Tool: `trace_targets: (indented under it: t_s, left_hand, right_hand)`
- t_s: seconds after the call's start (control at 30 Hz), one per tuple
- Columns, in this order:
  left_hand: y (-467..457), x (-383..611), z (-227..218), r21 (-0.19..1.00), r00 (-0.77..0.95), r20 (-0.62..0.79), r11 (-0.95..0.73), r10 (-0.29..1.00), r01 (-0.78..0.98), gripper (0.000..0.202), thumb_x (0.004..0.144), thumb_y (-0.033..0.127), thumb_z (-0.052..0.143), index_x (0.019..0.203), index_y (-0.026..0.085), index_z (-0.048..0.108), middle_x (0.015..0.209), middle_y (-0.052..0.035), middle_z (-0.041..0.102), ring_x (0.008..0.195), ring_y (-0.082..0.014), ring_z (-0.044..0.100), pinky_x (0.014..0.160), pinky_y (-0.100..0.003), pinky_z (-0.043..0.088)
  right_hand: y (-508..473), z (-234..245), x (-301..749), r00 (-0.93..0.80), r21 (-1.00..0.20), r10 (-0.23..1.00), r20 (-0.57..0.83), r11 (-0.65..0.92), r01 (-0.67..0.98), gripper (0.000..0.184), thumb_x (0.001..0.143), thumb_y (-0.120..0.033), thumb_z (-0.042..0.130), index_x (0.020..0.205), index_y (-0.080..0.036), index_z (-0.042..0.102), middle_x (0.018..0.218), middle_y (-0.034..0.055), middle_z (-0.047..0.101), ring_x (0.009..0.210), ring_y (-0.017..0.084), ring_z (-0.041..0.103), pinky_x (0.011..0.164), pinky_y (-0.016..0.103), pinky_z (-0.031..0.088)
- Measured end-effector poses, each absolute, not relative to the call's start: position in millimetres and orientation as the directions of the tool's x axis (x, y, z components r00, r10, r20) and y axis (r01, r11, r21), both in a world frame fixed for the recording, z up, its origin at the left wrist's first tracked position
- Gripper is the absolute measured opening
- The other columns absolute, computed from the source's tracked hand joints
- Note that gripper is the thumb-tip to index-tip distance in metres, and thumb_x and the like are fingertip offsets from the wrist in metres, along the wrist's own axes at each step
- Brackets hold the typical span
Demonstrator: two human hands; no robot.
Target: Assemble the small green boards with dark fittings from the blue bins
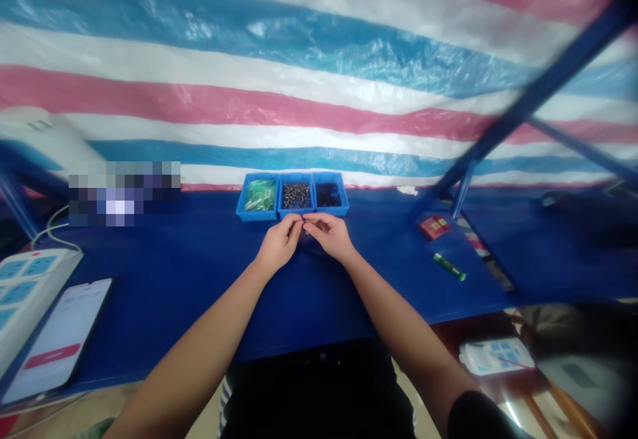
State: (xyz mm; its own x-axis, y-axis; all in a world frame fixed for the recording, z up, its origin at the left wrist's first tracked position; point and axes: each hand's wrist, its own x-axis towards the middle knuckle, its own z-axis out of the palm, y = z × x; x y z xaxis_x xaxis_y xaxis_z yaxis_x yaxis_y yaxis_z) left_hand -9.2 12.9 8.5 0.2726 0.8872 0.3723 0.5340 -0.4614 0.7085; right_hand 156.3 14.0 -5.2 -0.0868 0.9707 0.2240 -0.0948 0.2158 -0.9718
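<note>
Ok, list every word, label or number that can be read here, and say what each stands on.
Nothing can be read for certain.
Phone: lines on the screen and a red button, too small and blurred to read.
Red box: markings on top, too small to read.
Green stick: marks along its side, too blurred to read.
White pack: blue markings, too blurred to read.

Small-parts assembly workshop: blue workbench (164, 279), striped tarpaulin wall (319, 93), parts trays (295, 212) at twelve o'clock, power strip (30, 286) at nine o'clock.
</note>
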Motion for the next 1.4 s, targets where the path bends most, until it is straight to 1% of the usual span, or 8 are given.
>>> trace_targets:
  t_s: [0.23, 0.47, 0.83, 1.0, 1.1, 1.2, 1.33, 1.4]
  left_hand:
    - [12, -9, 9, 0.717, 0.273, 0.364, -0.455, 0.89, 0.528, 0.029, 0.097, 0.04, 0.038, 0.089, 0.02, 0.057, 0.07, 0.0015, 0.062, 0.063, -0.012, 0.06, 0.066, -0.023, 0.045]
    - [12, -8, 10, 0.756, 0.231, 0.38, -0.444, 0.896, 0.481, 0.024, 0.094, 0.04, 0.046, 0.102, 0.02, 0.057, 0.079, 0.0004, 0.065, 0.068, -0.0122, 0.062, 0.067, -0.023, 0.047]
    - [12, -9, 12, 0.71, 0.234, 0.389, -0.452, 0.891, 0.54, 0.034, 0.096, 0.041, 0.041, 0.075, 0.019, 0.056, 0.064, 0.0022, 0.059, 0.058, -0.0109, 0.056, 0.061, -0.022, 0.042]
    - [12, -11, 12, 0.711, 0.225, 0.392, -0.449, 0.892, 0.541, 0.04, 0.098, 0.041, 0.036, 0.068, 0.019, 0.051, 0.06, 0.0018, 0.056, 0.056, -0.0109, 0.054, 0.06, -0.023, 0.041]
    - [12, -11, 11, 0.688, 0.236, 0.401, -0.461, 0.885, 0.56, 0.04, 0.098, 0.042, 0.036, 0.068, 0.019, 0.05, 0.06, 0.0013, 0.056, 0.056, -0.0113, 0.053, 0.061, -0.023, 0.042]
    - [12, -11, 8, 0.665, 0.251, 0.41, -0.476, 0.877, 0.576, 0.039, 0.097, 0.041, 0.038, 0.067, 0.019, 0.051, 0.06, 0.0009, 0.057, 0.056, -0.0114, 0.053, 0.06, -0.023, 0.041]
    - [15, -10, 5, 0.584, 0.227, 0.428, -0.459, 0.875, 0.67, 0.036, 0.096, 0.041, 0.039, 0.075, 0.019, 0.059, 0.063, -0.0003, 0.061, 0.058, -0.0128, 0.056, 0.059, -0.023, 0.041]
    - [19, -12, 3, 0.502, 0.212, 0.414, -0.416, 0.886, 0.759, 0.031, 0.094, 0.04, 0.042, 0.084, 0.021, 0.064, 0.067, -0.0013, 0.065, 0.06, -0.0147, 0.06, 0.058, -0.024, 0.041]
  right_hand:
    - [14, -5, 157, -0.086, -0.966, 0.962, 0.26, 0.259, -0.024, 0.032, 0.077, -0.038, 0.071, 0.104, -0.02, 0.071, 0.092, 0.0054, 0.073, 0.081, 0.018, 0.069, 0.081, 0.033, 0.056]
    - [14, -6, 156, -0.056, -0.964, 0.962, 0.267, 0.266, -0.022, 0.03, 0.077, -0.038, 0.072, 0.1, -0.02, 0.072, 0.094, 0.0062, 0.073, 0.082, 0.018, 0.069, 0.08, 0.033, 0.055]
    - [11, -2, 155, -0.083, -0.957, 0.954, 0.29, 0.29, -0.012, 0.029, 0.074, -0.039, 0.073, 0.097, -0.02, 0.072, 0.088, 0.0053, 0.073, 0.076, 0.017, 0.068, 0.074, 0.031, 0.055]
    - [15, 0, 159, -0.088, -0.988, 0.986, 0.141, 0.135, -0.068, 0.033, 0.071, -0.042, 0.075, 0.094, -0.018, 0.072, 0.07, 0.0016, 0.069, 0.054, 0.012, 0.06, 0.055, 0.027, 0.052]
    - [21, -1, 163, 0.033, -0.992, 0.998, 0.048, 0.052, -0.119, 0.035, 0.069, -0.041, 0.077, 0.092, -0.016, 0.072, 0.065, 0.0013, 0.067, 0.052, 0.012, 0.059, 0.052, 0.025, 0.05]
    - [26, -2, 166, 0.135, -0.972, 0.991, 0.0, 0.032, -0.232, 0.042, 0.067, -0.04, 0.078, 0.1, -0.015, 0.07, 0.08, 0.0061, 0.072, 0.062, 0.015, 0.066, 0.06, 0.029, 0.055]
    - [27, 0, 166, 0.143, -0.945, 0.986, 0.09, 0.13, -0.299, 0.06, 0.071, -0.042, 0.076, 0.125, -0.022, 0.059, 0.119, 0.0101, 0.067, 0.086, 0.02, 0.071, 0.075, 0.035, 0.058]
    - [26, 0, 166, 0.139, -0.956, 0.984, 0.109, 0.142, -0.255, 0.053, 0.073, -0.043, 0.073, 0.12, -0.022, 0.062, 0.116, 0.0102, 0.069, 0.085, 0.019, 0.071, 0.073, 0.033, 0.058]
